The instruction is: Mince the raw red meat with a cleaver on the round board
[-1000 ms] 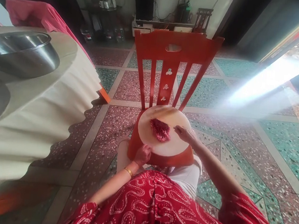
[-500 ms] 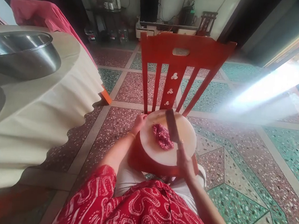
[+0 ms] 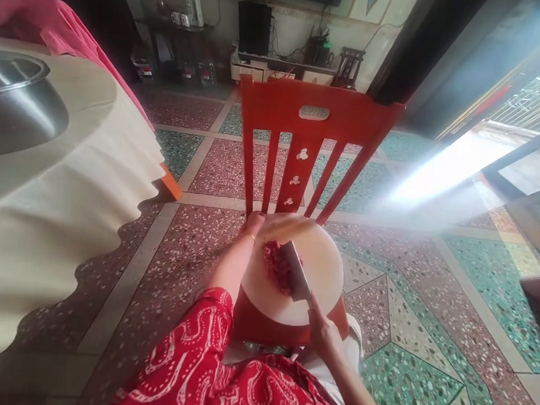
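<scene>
A round white cutting board (image 3: 326, 249) lies on the seat of a red wooden chair (image 3: 270, 333). Dark red minced meat (image 3: 275, 261) is heaped on its left half. My right hand (image 3: 324, 334) is closed around the handle of a cleaver (image 3: 298, 275), whose broad blade is at the right side of the meat and covers part of it. At the board's far left edge, my left hand (image 3: 252, 225) grips the rim, its fingertips partly hidden.
To the left stands a table with a cream tablecloth (image 3: 94, 128), carrying a large steel pot (image 3: 22, 111). Pink cloth (image 3: 46, 20) hangs behind it. The chair's slatted back (image 3: 318, 101) rises beyond the board. Bright light falls through a doorway at the right.
The cleaver has come down and left, from the board's right half onto the meat's right side. The left hand stays at the board's edge. The whole view has shifted slightly.
</scene>
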{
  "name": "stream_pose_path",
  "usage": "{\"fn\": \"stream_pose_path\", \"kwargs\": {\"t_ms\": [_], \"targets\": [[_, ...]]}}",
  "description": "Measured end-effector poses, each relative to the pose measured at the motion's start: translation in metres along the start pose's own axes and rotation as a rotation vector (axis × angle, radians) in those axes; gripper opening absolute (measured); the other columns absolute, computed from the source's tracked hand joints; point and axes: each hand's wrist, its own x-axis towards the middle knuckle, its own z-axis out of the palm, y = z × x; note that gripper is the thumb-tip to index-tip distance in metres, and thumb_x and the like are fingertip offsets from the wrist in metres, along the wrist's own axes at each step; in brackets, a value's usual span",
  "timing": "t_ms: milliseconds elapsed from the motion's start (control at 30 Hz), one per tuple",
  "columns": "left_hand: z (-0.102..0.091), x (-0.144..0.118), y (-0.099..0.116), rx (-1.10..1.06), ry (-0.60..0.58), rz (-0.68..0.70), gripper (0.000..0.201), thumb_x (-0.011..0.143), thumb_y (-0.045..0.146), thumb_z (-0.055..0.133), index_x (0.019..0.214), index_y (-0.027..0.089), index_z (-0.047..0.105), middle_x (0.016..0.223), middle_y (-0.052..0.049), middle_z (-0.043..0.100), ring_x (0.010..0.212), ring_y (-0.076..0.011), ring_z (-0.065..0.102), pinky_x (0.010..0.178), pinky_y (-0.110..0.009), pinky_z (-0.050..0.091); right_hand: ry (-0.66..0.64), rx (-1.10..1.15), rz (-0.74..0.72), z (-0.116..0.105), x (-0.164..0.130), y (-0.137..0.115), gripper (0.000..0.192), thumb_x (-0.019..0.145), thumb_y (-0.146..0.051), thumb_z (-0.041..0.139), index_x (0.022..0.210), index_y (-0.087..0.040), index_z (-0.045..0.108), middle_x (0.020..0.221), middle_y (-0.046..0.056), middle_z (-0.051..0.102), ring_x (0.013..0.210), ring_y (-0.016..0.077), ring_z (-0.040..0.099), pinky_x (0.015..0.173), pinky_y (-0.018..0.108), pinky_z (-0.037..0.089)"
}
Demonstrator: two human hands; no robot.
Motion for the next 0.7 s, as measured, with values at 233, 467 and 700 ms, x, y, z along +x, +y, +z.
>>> {"fn": "stream_pose_path", "kwargs": {"t_ms": [233, 467, 700], "targets": [[0.005, -0.016, -0.004, 0.260, -0.075, 0.398, 0.022, 0.082, 0.024, 0.053, 0.096, 0.020, 0.070, 0.097, -0.008, 0.064, 0.100, -0.0208, 0.053, 0.093, -0.032, 0.036, 0.007, 0.062, 0.079, 0.005, -0.001, 0.003, 0.053, 0.089, -0.029, 0.030, 0.142, -0.019, 0.033, 0.110, 0.012, 0.066, 0.089, 0.0237, 0.067, 0.078, 0.036, 0.052], [-0.001, -0.020, -0.007, 0.401, -0.110, 0.472, 0.023, 0.082, 0.014, 0.048, 0.092, 0.020, 0.068, 0.095, -0.008, 0.063, 0.100, -0.0212, 0.053, 0.093, -0.033, 0.036, 0.005, 0.100, 0.122, 0.005, -0.003, -0.001, 0.052, 0.089, -0.030, 0.031, 0.139, -0.022, 0.038, 0.087, 0.007, 0.071, 0.086, 0.0230, 0.067, 0.077, 0.033, 0.050], [-0.007, -0.031, 0.003, 0.206, -0.100, 0.238, 0.023, 0.078, 0.015, 0.046, 0.091, 0.018, 0.064, 0.092, -0.003, 0.067, 0.082, -0.0150, 0.060, 0.075, -0.024, 0.044, -0.096, 0.252, 0.152, -0.007, -0.003, -0.004, 0.055, 0.085, -0.034, 0.042, 0.139, -0.025, 0.038, 0.098, 0.005, 0.070, 0.086, 0.0206, 0.066, 0.075, 0.030, 0.051]]}}
